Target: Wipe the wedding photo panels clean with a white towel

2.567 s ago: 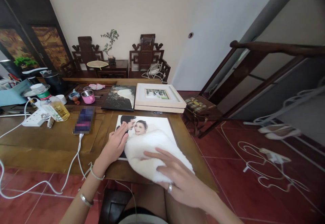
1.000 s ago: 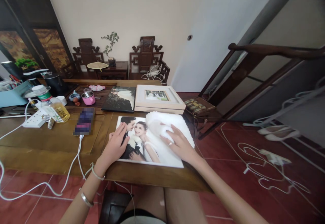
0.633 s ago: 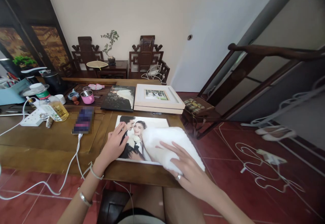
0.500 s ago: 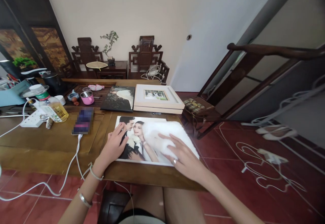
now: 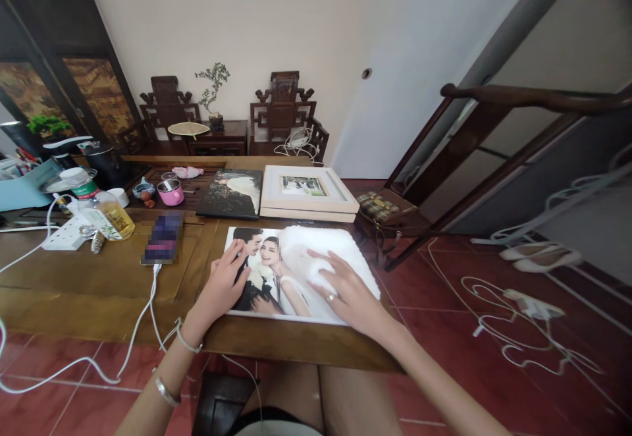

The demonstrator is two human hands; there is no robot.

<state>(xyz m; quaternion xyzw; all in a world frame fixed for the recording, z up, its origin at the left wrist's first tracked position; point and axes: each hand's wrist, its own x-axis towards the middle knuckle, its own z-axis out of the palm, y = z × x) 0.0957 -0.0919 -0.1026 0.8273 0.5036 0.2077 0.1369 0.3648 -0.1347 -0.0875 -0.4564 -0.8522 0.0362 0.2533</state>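
Note:
A large wedding photo print (image 5: 259,284) of a couple lies flat at the table's front edge. My left hand (image 5: 230,281) rests on its left part, fingers stretched out and holding nothing. Over the print's right part spreads a fluffy white cloth (image 5: 345,248). My right hand (image 5: 348,291), with a ring on one finger, presses down on this cloth and grips a bunched fold of it. The print's right side is hidden under the cloth and hand.
Behind the print lie a dark photo album (image 5: 232,192) and a white framed picture (image 5: 340,189). To the left are a phone (image 5: 162,238) on a white cable, a pink cup (image 5: 170,193), an oil bottle (image 5: 111,215) and a power strip (image 5: 66,235). A wooden chair (image 5: 474,126) stands right.
My right hand has slid slightly left and up with the white cloth, whose right edge has drawn inward. My left hand stays in place on the print.

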